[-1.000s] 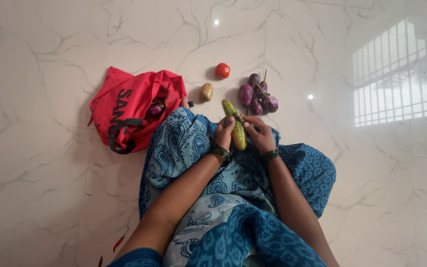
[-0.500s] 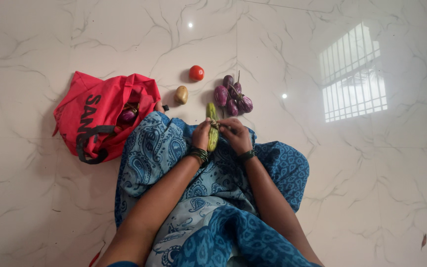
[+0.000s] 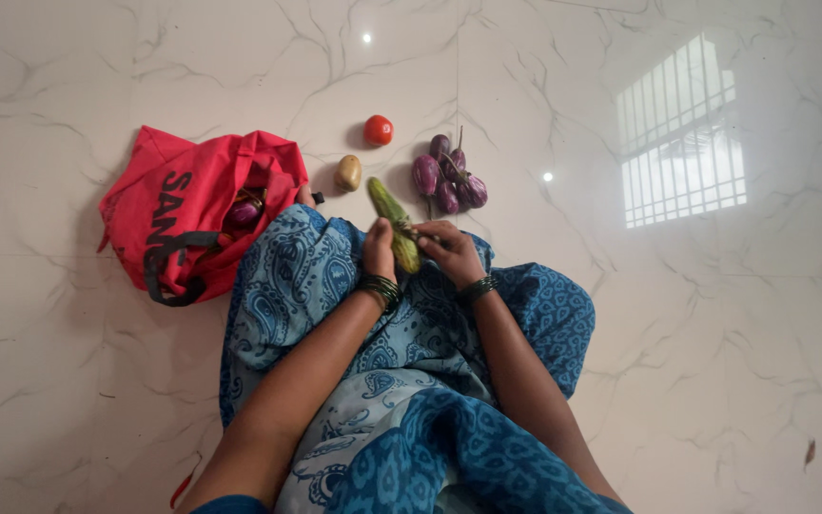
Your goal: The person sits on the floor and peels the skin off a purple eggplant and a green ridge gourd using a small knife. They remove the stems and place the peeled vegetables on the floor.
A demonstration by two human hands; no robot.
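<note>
While both hands meet over the lap, a long green cucumber [image 3: 393,225] is held between them, tilted so that its upper end leans toward the left and its lower end sits in the fingers. The left hand [image 3: 379,250] is wrapped around the cucumber's lower part from the left side, fingers curled closed on it. The right hand [image 3: 451,252] lies just beside it on the right, its fingertips pinched against the same lower part of the cucumber. Dark green bangles [image 3: 381,288] ring the left wrist, and a similar set circles the right.

Beneath the hands spreads a blue paisley-printed cloth garment [image 3: 449,381] covering the person's lap, resting on the white marble floor [image 3: 696,362]. Just beyond the cucumber's tip, on the floor, lies a small brown potato [image 3: 348,172], and a little farther from the person sits a round red tomato [image 3: 379,129], apart from the potato. To the right of these, a cluster of small purple eggplants [image 3: 450,180] with dark stems lies bunched together, near the right hand but not touching it.

On the left, a red fabric bag [image 3: 192,214] with dark straps lies slumped on the floor, touching the edge of the garment; another purple eggplant [image 3: 244,213] shows in its opening.
</note>
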